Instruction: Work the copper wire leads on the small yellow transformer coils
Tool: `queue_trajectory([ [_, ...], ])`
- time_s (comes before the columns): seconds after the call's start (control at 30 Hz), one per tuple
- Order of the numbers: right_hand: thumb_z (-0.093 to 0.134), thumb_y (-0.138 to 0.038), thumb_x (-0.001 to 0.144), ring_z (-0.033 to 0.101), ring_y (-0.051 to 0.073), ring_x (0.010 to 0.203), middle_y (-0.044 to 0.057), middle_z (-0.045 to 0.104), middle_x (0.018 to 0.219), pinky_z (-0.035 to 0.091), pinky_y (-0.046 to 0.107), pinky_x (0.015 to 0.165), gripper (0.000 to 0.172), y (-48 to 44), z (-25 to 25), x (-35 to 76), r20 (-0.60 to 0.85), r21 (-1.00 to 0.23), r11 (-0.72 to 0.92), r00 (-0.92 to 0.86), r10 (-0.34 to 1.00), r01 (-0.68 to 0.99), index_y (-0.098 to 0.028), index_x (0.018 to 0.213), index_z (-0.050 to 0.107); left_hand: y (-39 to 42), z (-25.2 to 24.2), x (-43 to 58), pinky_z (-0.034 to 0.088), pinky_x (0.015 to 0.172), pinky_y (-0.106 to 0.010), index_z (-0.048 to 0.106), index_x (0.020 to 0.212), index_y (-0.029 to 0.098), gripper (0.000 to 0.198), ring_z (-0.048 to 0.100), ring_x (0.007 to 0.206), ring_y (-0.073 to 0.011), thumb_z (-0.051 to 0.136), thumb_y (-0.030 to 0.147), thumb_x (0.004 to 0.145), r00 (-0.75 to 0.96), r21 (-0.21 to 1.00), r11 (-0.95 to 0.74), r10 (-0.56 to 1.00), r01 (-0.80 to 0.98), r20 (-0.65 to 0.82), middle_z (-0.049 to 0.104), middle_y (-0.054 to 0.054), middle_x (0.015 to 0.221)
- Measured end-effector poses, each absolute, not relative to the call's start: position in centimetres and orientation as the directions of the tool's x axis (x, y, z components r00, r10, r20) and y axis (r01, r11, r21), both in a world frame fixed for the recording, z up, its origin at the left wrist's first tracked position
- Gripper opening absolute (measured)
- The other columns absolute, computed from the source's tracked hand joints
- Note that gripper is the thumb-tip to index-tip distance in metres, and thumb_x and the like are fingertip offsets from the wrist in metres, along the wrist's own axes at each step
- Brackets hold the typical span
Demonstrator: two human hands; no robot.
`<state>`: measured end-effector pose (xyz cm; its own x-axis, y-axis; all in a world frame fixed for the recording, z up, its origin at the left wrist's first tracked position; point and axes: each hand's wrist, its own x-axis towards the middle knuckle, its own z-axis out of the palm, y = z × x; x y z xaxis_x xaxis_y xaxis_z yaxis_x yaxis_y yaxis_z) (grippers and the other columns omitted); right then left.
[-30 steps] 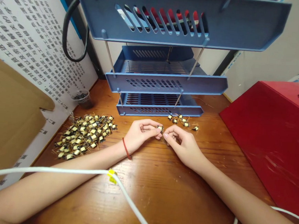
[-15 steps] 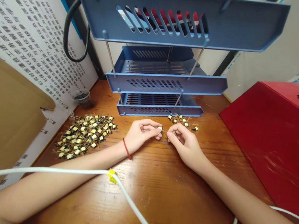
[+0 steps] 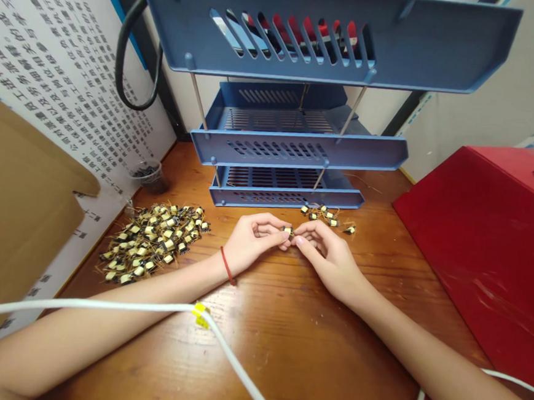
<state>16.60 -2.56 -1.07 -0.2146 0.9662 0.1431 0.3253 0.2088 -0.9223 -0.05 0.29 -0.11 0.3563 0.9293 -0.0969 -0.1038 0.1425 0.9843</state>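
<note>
Between the thumb and fingers of my left hand point(image 3: 259, 236) is a small transformer point(image 3: 287, 231), a yellow-taped coil with black ends. My right hand point(image 3: 325, 248) is closed in a pinch at its right end, thumb and forefinger together. Whatever those right fingertips grip, perhaps a thin wire, is too small to make out. A large heap of similar transformers point(image 3: 153, 240) with copper-coloured wire leads lies left of my left hand. Behind my right hand sits a smaller group of transformers point(image 3: 324, 214), with a single one point(image 3: 349, 230) just apart from it.
A blue three-level tray rack point(image 3: 298, 150) stands behind my hands. On the right is a red box point(image 3: 471, 241); cardboard point(image 3: 20, 217) leans at the left. A clear cup point(image 3: 151, 178) holds dark bits. A white cable point(image 3: 235, 364) crosses in front of my left forearm.
My right hand has moved slightly left, and its fingertips now meet the right end of the transformer. My left hand keeps its hold, nearly still.
</note>
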Motion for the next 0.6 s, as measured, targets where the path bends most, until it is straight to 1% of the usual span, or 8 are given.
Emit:
queue_trajectory([
  [0.1, 0.049, -0.032, 0.086, 0.06, 0.016, 0.078, 0.004, 0.065, 0.082, 0.046, 0.03, 0.071, 0.015, -2.53, -0.89, 16.53, 0.122, -0.918, 0.202, -0.242, 0.962, 0.342, -0.019, 0.088, 0.055, 0.28, -0.18, 0.0, 0.05, 0.067, -0.027, 0.064, 0.08, 0.009, 0.025, 0.064, 0.061, -0.0138, 0.072, 0.025, 0.063, 0.36, 0.986, 0.134, 0.929, -0.1, -0.089, 0.068, -0.005, 0.063],
  [0.27, 0.049, -0.034, 0.086, 0.06, 0.016, 0.074, 0.004, 0.067, 0.079, 0.046, 0.03, 0.07, 0.02, -2.41, -0.86, 16.61, 0.103, -0.903, 0.193, -0.244, 0.964, 0.384, -0.018, 0.08, 0.061, 0.26, -0.09, 0.08, 0.05, 0.067, -0.026, 0.064, 0.079, 0.009, 0.024, 0.064, 0.06, -0.0132, 0.072, 0.023, 0.062, 0.352, 0.986, 0.136, 0.931, -0.097, -0.094, 0.068, -0.004, 0.063],
  [0.43, 0.05, -0.034, 0.084, 0.058, 0.015, 0.067, 0.003, 0.065, 0.071, 0.045, 0.027, 0.064, 0.022, -2.22, -1.06, 16.71, 0.096, -0.925, 0.167, -0.214, 0.972, 0.341, -0.017, 0.075, 0.061, 0.19, -0.04, 0.13, 0.049, 0.066, -0.026, 0.063, 0.079, 0.009, 0.022, 0.063, 0.059, -0.0125, 0.071, 0.023, 0.063, 0.35, 0.986, 0.137, 0.932, -0.096, -0.095, 0.067, -0.004, 0.062],
  [0.6, 0.049, -0.03, 0.084, 0.054, 0.013, 0.062, 0.001, 0.061, 0.065, 0.043, 0.026, 0.061, 0.02, -2.45, -0.8, 16.65, 0.143, -0.889, 0.23, -0.236, 0.961, 0.396, -0.017, 0.072, 0.059, 0.1, -0.05, 0.19, 0.049, 0.065, -0.025, 0.062, 0.078, 0.009, 0.022, 0.062, 0.057, -0.0122, 0.071, 0.023, 0.064, 0.345, 0.983, 0.149, 0.933, -0.105, -0.104, 0.067, -0.004, 0.061],
])
